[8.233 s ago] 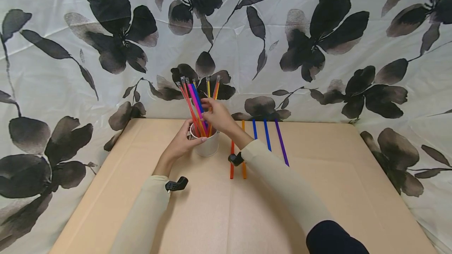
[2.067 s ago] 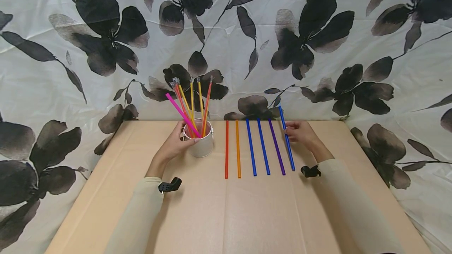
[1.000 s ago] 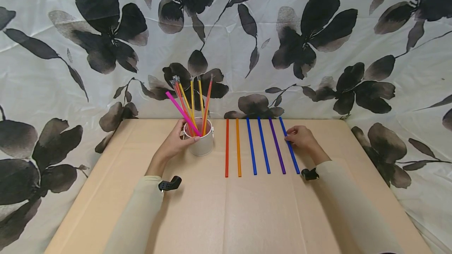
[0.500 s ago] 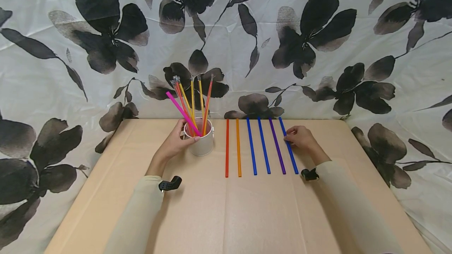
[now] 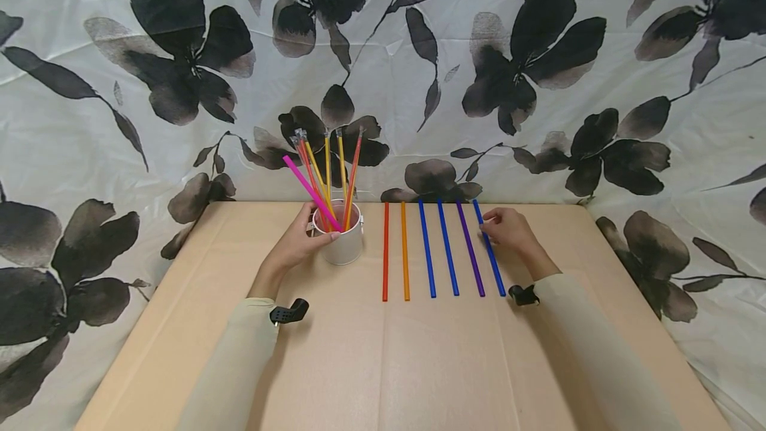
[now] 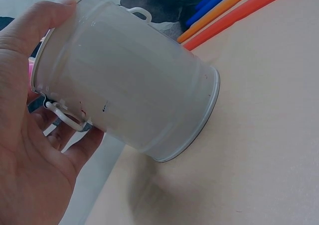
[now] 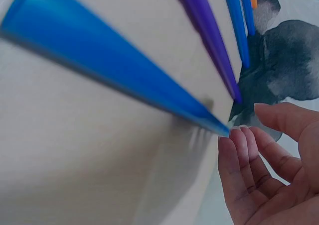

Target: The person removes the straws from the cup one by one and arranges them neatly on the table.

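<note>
The left hand (image 5: 296,241) grips the rim of a white, metal-looking cylindrical bucket (image 5: 343,249) holding slim coloured sticks (image 5: 328,165); steady support should prevent tipping. Rightward, five slim coloured tubes (image 5: 427,251) lie on the tan surface (image 5: 431,364). A glossy blue tube (image 5: 492,258) ends the row. The right hand (image 5: 511,230), relaxed beside it, pinches nothing; light fingertip contact should best align it.

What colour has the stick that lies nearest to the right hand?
Blue. The stick shows best in the right wrist view, large and close.
</note>
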{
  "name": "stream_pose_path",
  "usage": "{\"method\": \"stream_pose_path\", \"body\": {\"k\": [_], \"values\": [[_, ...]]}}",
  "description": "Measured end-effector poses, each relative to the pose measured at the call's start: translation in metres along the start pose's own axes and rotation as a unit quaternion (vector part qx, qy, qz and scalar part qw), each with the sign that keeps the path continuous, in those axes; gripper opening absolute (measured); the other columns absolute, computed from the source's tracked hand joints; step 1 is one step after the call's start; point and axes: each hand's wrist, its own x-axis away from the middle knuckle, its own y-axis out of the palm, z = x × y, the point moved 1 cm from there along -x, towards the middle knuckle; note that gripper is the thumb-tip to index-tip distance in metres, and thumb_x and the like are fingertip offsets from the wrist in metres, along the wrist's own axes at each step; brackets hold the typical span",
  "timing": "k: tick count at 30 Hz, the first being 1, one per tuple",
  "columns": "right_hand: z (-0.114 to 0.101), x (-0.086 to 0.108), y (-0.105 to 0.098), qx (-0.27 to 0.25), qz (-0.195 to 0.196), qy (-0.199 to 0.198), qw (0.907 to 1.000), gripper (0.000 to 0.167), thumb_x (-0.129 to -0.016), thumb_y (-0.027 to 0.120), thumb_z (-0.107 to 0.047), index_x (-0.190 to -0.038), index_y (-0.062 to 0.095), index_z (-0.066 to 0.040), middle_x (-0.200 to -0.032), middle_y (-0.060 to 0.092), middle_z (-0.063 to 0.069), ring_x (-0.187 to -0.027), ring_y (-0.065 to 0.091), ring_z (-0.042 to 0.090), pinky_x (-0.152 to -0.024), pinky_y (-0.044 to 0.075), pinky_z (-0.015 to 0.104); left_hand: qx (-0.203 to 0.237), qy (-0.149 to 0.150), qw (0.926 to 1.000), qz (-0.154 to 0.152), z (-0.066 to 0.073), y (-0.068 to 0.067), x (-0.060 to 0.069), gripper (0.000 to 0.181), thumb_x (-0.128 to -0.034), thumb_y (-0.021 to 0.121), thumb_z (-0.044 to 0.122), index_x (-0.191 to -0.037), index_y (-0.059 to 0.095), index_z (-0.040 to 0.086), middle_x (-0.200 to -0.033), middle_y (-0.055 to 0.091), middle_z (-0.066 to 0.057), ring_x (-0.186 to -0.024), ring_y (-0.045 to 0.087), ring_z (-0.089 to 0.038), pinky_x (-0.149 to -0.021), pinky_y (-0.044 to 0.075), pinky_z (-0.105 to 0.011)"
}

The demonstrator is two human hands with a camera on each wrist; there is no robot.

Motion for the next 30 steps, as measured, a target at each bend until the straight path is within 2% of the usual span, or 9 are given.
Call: {"method": "stream_pose_path", "body": {"k": [4, 11, 15, 20, 26, 28, 30], "values": [[-0.009, -0.001, 0.001, 0.005, 0.021, -0.025, 0.9994, 0.036, -0.096, 0.069, -0.02, -0.122, 0.065, 0.005, -0.1, 0.065, 0.018, -0.073, 0.063, 0.023, -0.061, 0.055, 0.028, 0.007, -0.003, 1.0, -0.003, -0.001, -0.001, -0.002, 0.078, -0.0906, 0.077, 0.018, -0.152, 0.029, 0.014, -0.155, 0.033, -0.016, -0.149, 0.025, -0.034, -0.12, 0.023, -0.062], [-0.023, 0.0, 0.004, -0.03, 0.034, -0.05, 0.9977, 0.034, -0.096, 0.07, -0.018, -0.123, 0.066, 0.004, -0.105, 0.064, 0.019, -0.081, 0.069, 0.036, -0.064, 0.057, 0.026, 0.008, -0.006, 0.9999, -0.006, -0.003, -0.002, -0.005, 0.079, -0.0905, 0.077, 0.02, -0.152, 0.028, 0.016, -0.155, 0.033, -0.014, -0.15, 0.025, -0.033, -0.12, 0.024, -0.062], [-0.035, -0.001, 0.005, -0.052, 0.037, -0.071, 0.9955, 0.033, -0.095, 0.07, -0.014, -0.123, 0.066, 0.003, -0.103, 0.067, 0.019, -0.084, 0.067, 0.035, -0.064, 0.054, 0.023, 0.002, -0.005, 1.0, -0.005, -0.003, -0.003, -0.005, 0.077, -0.0904, 0.077, 0.023, -0.151, 0.03, 0.016, -0.154, 0.034, -0.012, -0.15, 0.026, -0.032, -0.12, 0.025, -0.062], [-0.05, -0.005, 0.007, -0.059, 0.023, -0.102, 0.9927, 0.03, -0.094, 0.072, -0.012, -0.122, 0.067, -0.002, -0.106, 0.07, 0.016, -0.095, 0.065, 0.029, -0.069, 0.054, 0.022, 0.0, -0.002, 1.0, -0.003, -0.003, -0.001, -0.005, 0.078, -0.0904, 0.077, 0.025, -0.151, 0.03, 0.016, -0.155, 0.034, -0.012, -0.151, 0.024, -0.032, -0.12, 0.023, -0.063], [-0.07, -0.006, 0.011, -0.056, -0.007, -0.16, 0.9856, 0.035, -0.093, 0.074, -0.012, -0.126, 0.067, -0.003, -0.11, 0.072, 0.015, -0.095, 0.068, 0.029, -0.074, 0.056, 0.024, 0.0, -0.011, 0.9999, -0.002, -0.002, 0.0, -0.007, 0.078, -0.0908, 0.076, 0.022, -0.152, 0.028, 0.016, -0.157, 0.032, -0.012, -0.152, 0.023, -0.033, -0.12, 0.022, -0.063], [-0.076, -0.007, 0.012, -0.057, -0.011, -0.178, 0.9823, 0.035, -0.093, 0.074, -0.012, -0.126, 0.067, -0.003, -0.109, 0.073, 0.014, -0.094, 0.067, 0.027, -0.075, 0.056, 0.025, 0.003, -0.015, 0.9999, -0.002, 0.001, 0.001, -0.006, 0.079, -0.0908, 0.076, 0.02, -0.153, 0.028, 0.014, -0.157, 0.031, -0.014, -0.152, 0.022, -0.034, -0.12, 0.022, -0.063], [-0.082, -0.008, 0.014, -0.064, -0.015, -0.19, 0.9797, 0.034, -0.093, 0.074, -0.013, -0.126, 0.067, -0.004, -0.109, 0.072, 0.012, -0.094, 0.067, 0.026, -0.077, 0.056, 0.025, 0.005, -0.015, 0.9999, -0.005, 0.011, 0.002, -0.004, 0.078, -0.0906, 0.076, 0.017, -0.152, 0.028, 0.01, -0.156, 0.032, -0.018, -0.151, 0.023, -0.037, -0.12, 0.022, -0.064]]}}
